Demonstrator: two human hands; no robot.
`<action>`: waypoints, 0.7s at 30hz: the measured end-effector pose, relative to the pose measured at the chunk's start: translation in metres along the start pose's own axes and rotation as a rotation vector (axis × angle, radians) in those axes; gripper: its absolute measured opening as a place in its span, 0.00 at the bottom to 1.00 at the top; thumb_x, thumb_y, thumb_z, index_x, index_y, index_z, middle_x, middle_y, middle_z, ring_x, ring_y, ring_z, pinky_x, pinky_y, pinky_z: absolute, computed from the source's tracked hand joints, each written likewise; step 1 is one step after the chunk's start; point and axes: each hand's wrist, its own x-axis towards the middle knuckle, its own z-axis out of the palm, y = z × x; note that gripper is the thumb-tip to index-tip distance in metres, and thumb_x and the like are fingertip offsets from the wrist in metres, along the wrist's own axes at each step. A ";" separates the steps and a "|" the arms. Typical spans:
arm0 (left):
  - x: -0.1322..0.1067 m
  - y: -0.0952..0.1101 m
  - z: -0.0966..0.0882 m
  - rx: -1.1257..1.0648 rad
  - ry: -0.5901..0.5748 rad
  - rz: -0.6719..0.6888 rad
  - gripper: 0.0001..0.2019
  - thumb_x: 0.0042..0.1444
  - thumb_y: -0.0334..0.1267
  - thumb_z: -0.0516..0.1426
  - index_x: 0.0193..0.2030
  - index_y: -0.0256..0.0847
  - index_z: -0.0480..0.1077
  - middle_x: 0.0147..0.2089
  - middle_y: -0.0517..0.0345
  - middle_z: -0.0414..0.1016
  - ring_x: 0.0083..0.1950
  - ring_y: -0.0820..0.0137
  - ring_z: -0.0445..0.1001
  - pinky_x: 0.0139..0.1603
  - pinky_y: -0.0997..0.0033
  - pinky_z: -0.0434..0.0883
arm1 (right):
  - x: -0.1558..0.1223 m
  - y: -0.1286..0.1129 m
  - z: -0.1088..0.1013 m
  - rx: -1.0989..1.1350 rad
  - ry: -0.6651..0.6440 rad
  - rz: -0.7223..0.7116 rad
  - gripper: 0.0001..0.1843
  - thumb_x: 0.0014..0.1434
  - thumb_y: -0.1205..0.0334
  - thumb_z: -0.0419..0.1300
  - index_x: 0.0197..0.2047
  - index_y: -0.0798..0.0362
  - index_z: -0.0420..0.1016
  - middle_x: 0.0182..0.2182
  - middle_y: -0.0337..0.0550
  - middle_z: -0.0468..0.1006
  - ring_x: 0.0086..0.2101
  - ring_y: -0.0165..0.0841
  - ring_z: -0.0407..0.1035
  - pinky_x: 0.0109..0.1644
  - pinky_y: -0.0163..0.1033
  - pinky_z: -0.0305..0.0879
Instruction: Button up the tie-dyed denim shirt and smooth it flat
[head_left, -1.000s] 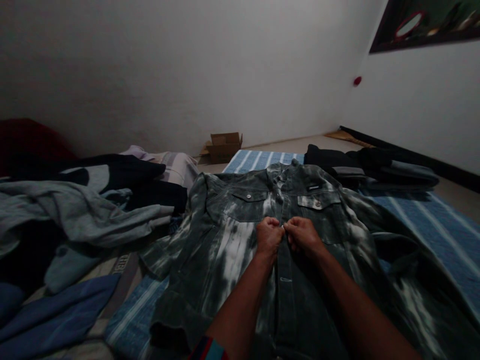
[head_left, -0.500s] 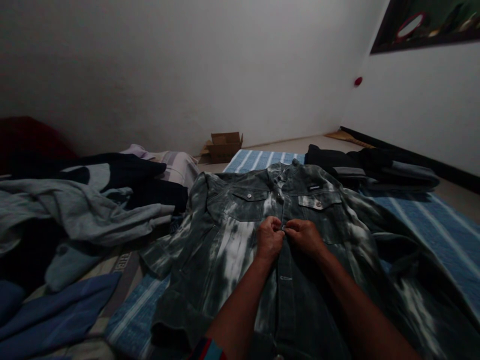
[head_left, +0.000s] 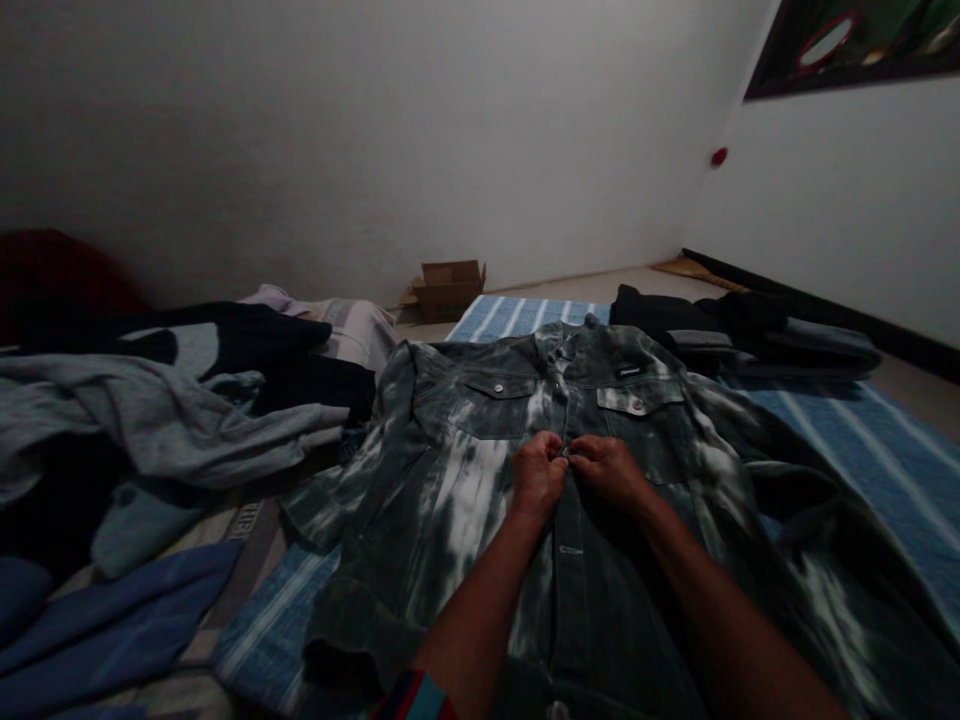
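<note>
Both hands are curled nearly into fists at the middle of the denim jacket (head_left: 480, 470), fingers tucked in and pinching the cloth of its front placket. The left hand (head_left: 537, 472) grips the left edge of the placket, the right hand (head_left: 609, 468) grips the right edge, and their thumbs and fingertips meet over one spot just below the two chest pockets; whether a button sits between them is too dark and small to tell. The jacket lies flat, front up, collar away from the person, spread on a blue striped sheet (head_left: 885, 450), directly under both hands. Set against a second ago, the hands sit at the same place on the placket, a touch closer together, with the view tipped slightly lower. To the left lies a heap of loose clothes (head_left: 165, 420); beyond the collar, folded dark garments (head_left: 742, 325) rest on the sheet, and a cardboard box (head_left: 448, 288) stands by the wall
</note>
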 end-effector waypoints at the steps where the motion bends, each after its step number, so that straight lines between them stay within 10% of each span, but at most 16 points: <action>1: 0.001 -0.001 0.000 -0.013 -0.003 -0.011 0.09 0.40 0.21 0.57 0.26 0.39 0.68 0.24 0.65 0.68 0.28 0.74 0.68 0.32 0.76 0.62 | 0.000 0.000 0.000 -0.003 -0.003 -0.002 0.10 0.54 0.69 0.55 0.33 0.55 0.78 0.30 0.42 0.78 0.33 0.33 0.71 0.35 0.32 0.59; 21: 0.007 -0.002 -0.003 -0.014 -0.036 -0.075 0.10 0.38 0.20 0.59 0.25 0.38 0.73 0.25 0.63 0.73 0.30 0.73 0.71 0.34 0.75 0.65 | 0.002 -0.005 0.000 -0.285 -0.095 0.038 0.09 0.59 0.68 0.55 0.38 0.55 0.76 0.35 0.43 0.79 0.37 0.33 0.72 0.38 0.31 0.59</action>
